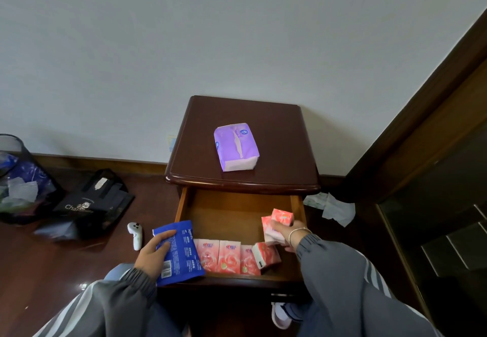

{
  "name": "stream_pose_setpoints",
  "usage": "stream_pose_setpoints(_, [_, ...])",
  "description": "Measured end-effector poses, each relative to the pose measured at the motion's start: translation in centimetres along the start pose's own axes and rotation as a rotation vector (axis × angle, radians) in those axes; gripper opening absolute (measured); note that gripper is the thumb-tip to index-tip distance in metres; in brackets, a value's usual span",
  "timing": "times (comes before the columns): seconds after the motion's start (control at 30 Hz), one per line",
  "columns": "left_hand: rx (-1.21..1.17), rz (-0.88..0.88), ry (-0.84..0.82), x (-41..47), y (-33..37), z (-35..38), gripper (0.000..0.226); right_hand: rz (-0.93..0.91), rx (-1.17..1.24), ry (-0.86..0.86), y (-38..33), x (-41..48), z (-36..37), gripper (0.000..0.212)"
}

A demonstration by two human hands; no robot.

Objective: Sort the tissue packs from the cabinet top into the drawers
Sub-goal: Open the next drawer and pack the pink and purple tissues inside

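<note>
Our left hand (154,253) grips a blue tissue pack (184,247) over the 7 o'clock corner of the open drawer (232,205). Our right hand (286,231) curls round pink packs (282,216) at 3 o'clock in the drawer. A row of pink packs (226,256) lies along its 6 o'clock edge. A purple pack (235,146) lies on the cabinet top (276,131), at 12 o'clock.

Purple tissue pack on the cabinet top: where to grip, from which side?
Come from above and grip the purple tissue pack across its two long sides, near the middle. It lies flat and alone on the cabinet top, long axis roughly front to back, so both long sides are free. It looks soft, so a wide hold probably beats a corner pinch.
</note>
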State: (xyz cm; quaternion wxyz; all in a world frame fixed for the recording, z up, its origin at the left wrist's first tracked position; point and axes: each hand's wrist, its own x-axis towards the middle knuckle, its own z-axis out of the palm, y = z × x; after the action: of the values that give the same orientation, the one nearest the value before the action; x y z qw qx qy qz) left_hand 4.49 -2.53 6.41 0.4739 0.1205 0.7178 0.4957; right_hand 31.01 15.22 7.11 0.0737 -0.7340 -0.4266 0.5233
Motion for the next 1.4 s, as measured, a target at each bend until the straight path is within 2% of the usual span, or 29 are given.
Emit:
stream_pose_setpoints(0.1, [0.001, -0.003, -0.003, -0.2, 0.1, 0.0, 0.023, 0.073, 0.182, -0.028, -0.6, 1.4, 0.9, 0.066])
stream_pose_setpoints(0.17, [-0.001, -0.003, -0.004, -0.4, 0.2, -0.1, 0.023, 0.075, 0.222, -0.061, -0.7, 2.3, 1.2, 0.075])
stream_pose_setpoints(0.23, [0.003, 0.005, -0.007, -0.4, 0.2, -0.1, 0.023, 0.041, 0.103, -0.019, -0.9, 2.5, 1.1, 0.079])
stream_pose_setpoints(0.33, [0.002, 0.007, -0.017, -0.4, 0.2, 0.0, 0.023, -0.030, -0.177, 0.076, -0.8, 1.6, 0.2, 0.074])
stream_pose_setpoints(0.43, [0.006, 0.003, -0.020, -0.3, 0.1, 0.1, 0.023, -0.097, -0.368, -0.004, 0.9, 0.2, 0.0, 0.066])
stream_pose_setpoints(0.53, [0.011, 0.007, -0.012, -0.2, 0.0, 0.2, 0.024, -0.133, -0.625, -0.104, 3.1, -0.9, 1.2, 0.091])
stream_pose_setpoints(0.6, [0.010, 0.003, -0.007, -0.3, 0.1, 0.3, 0.024, -0.165, -0.774, -0.067, 3.8, -1.0, 1.9, 0.098])
stream_pose_setpoints(0.77, [0.002, 0.005, -0.002, -0.5, 0.1, 0.2, 0.024, -0.185, -0.815, -0.036, 3.4, -1.2, 1.9, 0.097])
stream_pose_setpoints(0.9, [0.004, 0.005, 0.003, -0.4, 0.0, 0.1, 0.023, -0.510, -0.892, -0.188, 2.7, -2.5, 1.9, 0.088])
stream_pose_setpoints(1.0, [0.005, -0.002, 0.002, -0.4, 0.1, 0.1, 0.022, -0.646, -0.949, -0.317, 1.4, -3.2, 2.6, 0.090])
stream_pose_setpoints(1.1, [0.004, -0.001, 0.002, -0.5, 0.1, 0.0, 0.022, -0.642, -1.007, -0.354, 0.3, -2.9, 1.9, 0.091])
stream_pose_setpoints(1.2, [0.003, 0.006, 0.004, -0.5, 0.1, 0.0, 0.022, -0.617, -0.947, -0.353, 0.6, -2.2, 1.2, 0.074])
stream_pose_setpoints(1.3, [0.015, 0.003, -0.002, -0.5, 0.1, 0.0, 0.022, -0.602, -0.849, -0.280, 1.9, -2.1, 1.7, 0.065])
stream_pose_setpoints(1.4, [0.019, 0.011, -0.004, -0.5, 0.1, 0.0, 0.022, -0.653, -0.795, -0.277, 2.8, -1.8, 2.4, 0.051])
